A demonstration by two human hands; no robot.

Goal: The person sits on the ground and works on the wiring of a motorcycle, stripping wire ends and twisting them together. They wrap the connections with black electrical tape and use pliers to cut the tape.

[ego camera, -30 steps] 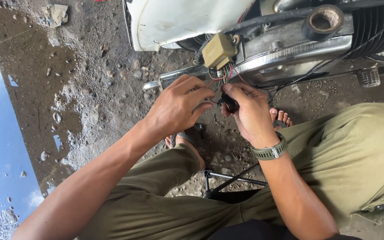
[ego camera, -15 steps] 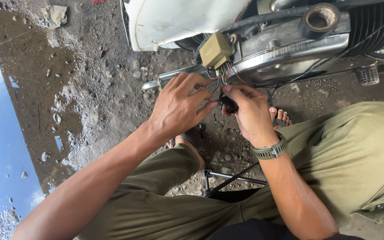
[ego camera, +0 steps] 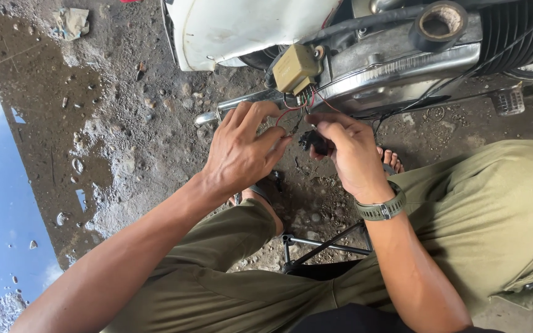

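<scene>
- Landmark: the tan relay box point(ego camera: 296, 66), a small yellowish plastic block fixed to the underside of the motorcycle, just left of the chrome engine casing point(ego camera: 402, 68).
- Thin wires point(ego camera: 291, 114), red and dark, run down from the tan relay box toward both hands.
- Left hand point(ego camera: 242, 154): directly below the tan relay box and slightly to its left, fingers curled and pressed together around the wires; thumb and forefinger tips meet at the strands.
- Right hand point(ego camera: 353, 157): below and to the right of the tan relay box, pinching a small black connector point(ego camera: 313, 142) between thumb and fingers. The connector hangs just below the box, between the two hands.
- A grey-green wristwatch point(ego camera: 382, 208) circles the right wrist, further below the box.
- Roll of black tape point(ego camera: 440, 24): resting on the engine casing, well to the right of the tan relay box.
- White body panel point(ego camera: 242, 28): above and left of the box.
- Chrome pipe end point(ego camera: 217, 114): left of the box, beside the left hand's knuckles.
- Olive trousers point(ego camera: 495, 209) cover both knees, below the box; bare toes point(ego camera: 390, 157) show just right of the right hand.
- Black folding stool frame point(ego camera: 322, 246): between the knees, far below the box.
- Ground: wet, gritty dirt, with a puddle point(ego camera: 1, 203) reflecting sky far left of the box.
</scene>
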